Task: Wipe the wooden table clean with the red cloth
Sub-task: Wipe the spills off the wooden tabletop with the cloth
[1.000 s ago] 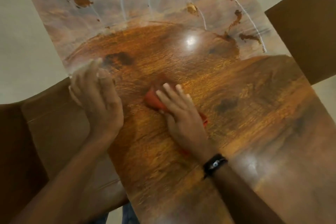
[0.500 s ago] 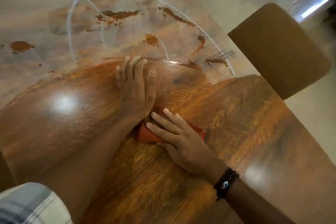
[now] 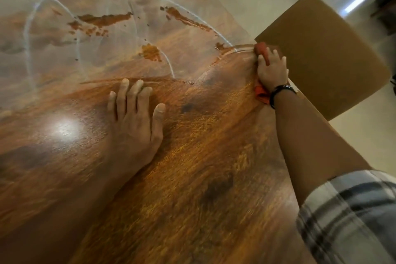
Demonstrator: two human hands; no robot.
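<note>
Cloth: our right hand (image 3: 272, 68) pins the crumpled red cloth (image 3: 261, 49) at the far right edge of the glossy brown wooden worktop (image 3: 192, 188), fingers bent over it, gripping.
Left hand: our left hand (image 3: 135, 122) lies flat nearer us, fingers straight, holding nothing.
Next pass: rust-coloured smears (image 3: 102, 19) lie leftward and beyond the cloth; we judge the right hand nearer.
Surface: hazy white film across the far side.
Room: tan padded chair back (image 3: 321, 55) just beside the cloth.

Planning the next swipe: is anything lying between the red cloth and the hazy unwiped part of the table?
Nothing visible does. The right hand holds the red cloth at the right edge of the wooden table; the hazy film spreads leftward from it. The left hand rests flat nearer the person, off that path.
</note>
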